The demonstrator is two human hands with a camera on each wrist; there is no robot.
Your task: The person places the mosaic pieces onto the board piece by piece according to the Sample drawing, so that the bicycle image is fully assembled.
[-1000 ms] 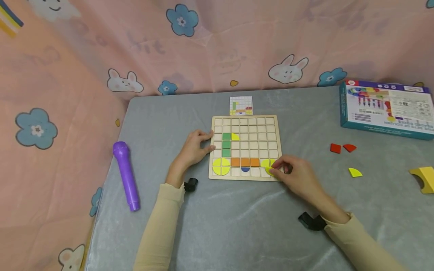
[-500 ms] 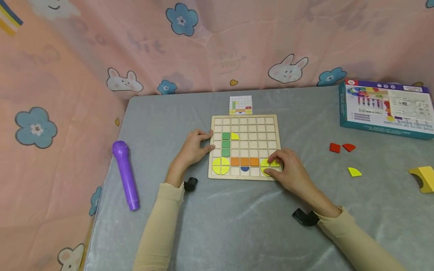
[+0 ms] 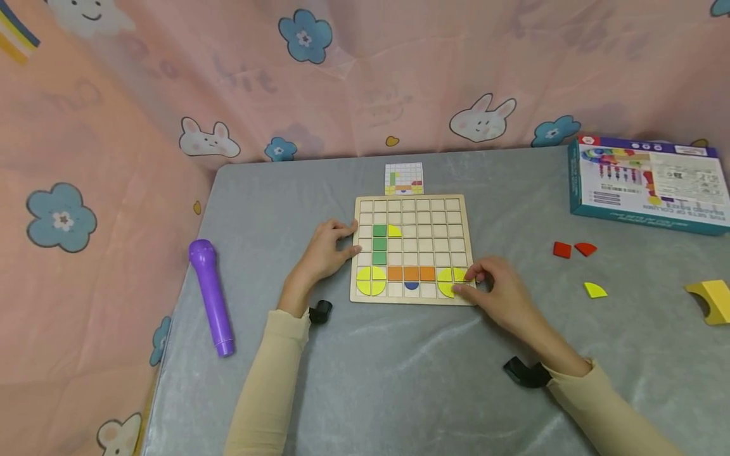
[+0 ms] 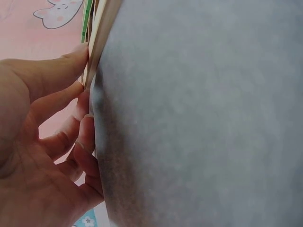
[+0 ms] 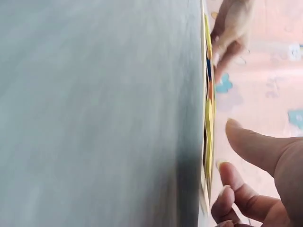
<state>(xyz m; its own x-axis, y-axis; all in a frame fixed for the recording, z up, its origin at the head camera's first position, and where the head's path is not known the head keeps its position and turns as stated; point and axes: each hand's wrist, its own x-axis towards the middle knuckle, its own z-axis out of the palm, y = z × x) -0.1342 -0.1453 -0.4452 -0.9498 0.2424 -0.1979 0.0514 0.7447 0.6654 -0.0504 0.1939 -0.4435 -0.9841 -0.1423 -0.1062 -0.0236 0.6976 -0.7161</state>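
In the head view, a wooden grid board (image 3: 409,302) carries green squares (image 3: 379,244), orange squares (image 3: 410,273), a blue half-circle (image 3: 411,286) and yellow quarter-circles (image 3: 371,280). My left hand (image 3: 325,250) rests its thumb and fingertips against the board's left edge. Over the lower right corner is my right hand (image 3: 502,294), thumb and index finger apart, by a second group of yellow quarter-circles (image 3: 445,282); the thumb partly covers that group's lower right. In the right wrist view, nothing shows between the right thumb (image 5: 255,146) and fingers.
A pattern card (image 3: 404,178) lies behind the board. To the right are a red square (image 3: 562,250), a red quarter-circle (image 3: 585,249), a loose yellow quarter-circle (image 3: 595,290), a yellow arch block (image 3: 711,300) and a box (image 3: 650,183). A purple toy microphone (image 3: 213,297) lies left.
My right hand has shifted left over the corner's yellow quarter-circles, then back right, uncovering more of them. The left hand keeps its place at the board's edge.
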